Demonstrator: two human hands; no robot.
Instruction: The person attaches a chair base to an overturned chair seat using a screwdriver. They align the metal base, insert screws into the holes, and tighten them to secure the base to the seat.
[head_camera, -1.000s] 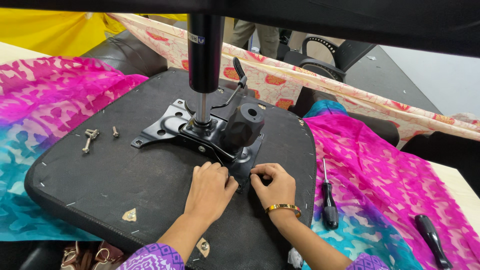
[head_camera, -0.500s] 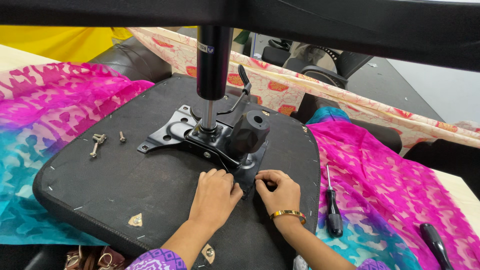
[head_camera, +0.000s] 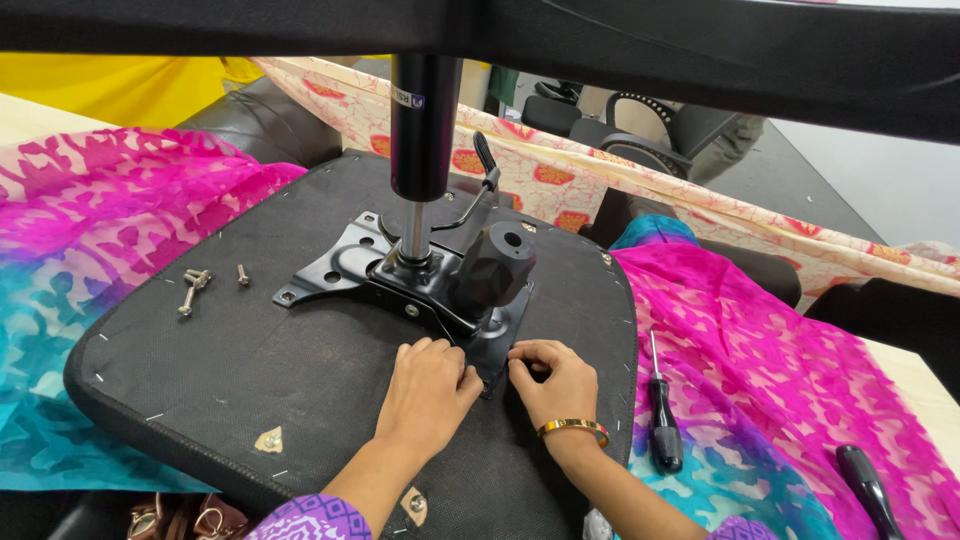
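An upturned black chair seat (head_camera: 250, 370) lies on pink and turquoise cloth. A black metal mechanism plate (head_camera: 385, 280) with a round knob (head_camera: 495, 262), a lever (head_camera: 482, 160) and a gas cylinder (head_camera: 422, 125) sits on it. My left hand (head_camera: 428, 385) rests on the seat at the plate's near corner, fingers curled against its edge. My right hand (head_camera: 548, 380), with a gold bangle on the wrist, pinches something small at that same corner; what it pinches is hidden.
Loose bolts (head_camera: 195, 285) lie on the seat's left part. A black-handled screwdriver (head_camera: 662, 420) lies on the cloth to the right, a second black handle (head_camera: 868, 485) farther right. Another office chair (head_camera: 640, 135) stands behind a patterned cloth.
My view has shifted slightly, so the seat sits a little further right in frame. Both hands stay at the plate's near corner, with only small finger movement.
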